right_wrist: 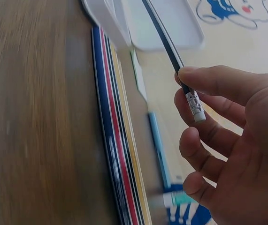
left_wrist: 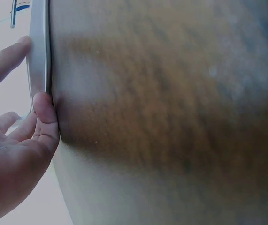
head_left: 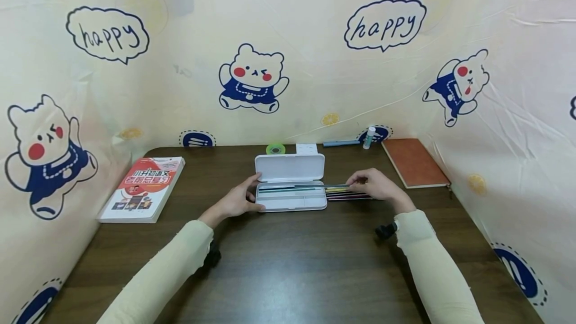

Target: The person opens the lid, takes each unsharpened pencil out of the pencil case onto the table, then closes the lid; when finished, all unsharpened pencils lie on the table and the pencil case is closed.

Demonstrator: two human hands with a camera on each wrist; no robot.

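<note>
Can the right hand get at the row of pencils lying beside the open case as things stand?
Probably yes: the pencils lie uncovered right by the right hand, but it already pinches a dark pencil.

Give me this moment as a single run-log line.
left hand: steadies pencil case | right hand: pinches pencil over case | pencil row: on table beside case

A dark brown wood-grain table (head_left: pixel 292 264) stands enclosed on three sides by a cream cloth backdrop (head_left: pixel 315 94) printed with cartoon bears in blue dresses and "happy" speech bubbles. The cloth rises directly behind the table's far edge and along both its sides. Light is even and soft.
</note>
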